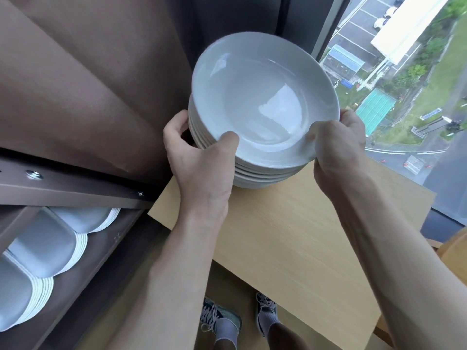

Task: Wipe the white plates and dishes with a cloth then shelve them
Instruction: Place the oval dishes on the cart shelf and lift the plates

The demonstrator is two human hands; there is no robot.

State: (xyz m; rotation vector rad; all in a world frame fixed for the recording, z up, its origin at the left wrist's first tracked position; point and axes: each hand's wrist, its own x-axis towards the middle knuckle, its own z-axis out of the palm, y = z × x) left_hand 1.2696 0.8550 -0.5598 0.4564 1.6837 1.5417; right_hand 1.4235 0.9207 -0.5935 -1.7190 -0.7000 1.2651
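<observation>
From my head view, my left grip [199,157] and right grip [338,147] each clasp one side of the stack of white plates [262,97], thumbs over the top rim, at the table's [290,236] far left corner. More white dishes [43,243] stand stacked on the shelf [83,281] at left

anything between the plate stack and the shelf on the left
The left hand and right hand grip the plate stack; nothing lies between it and the shelf. Its visible stretch is full: three stacks of dishes under a screwed rail.
</observation>
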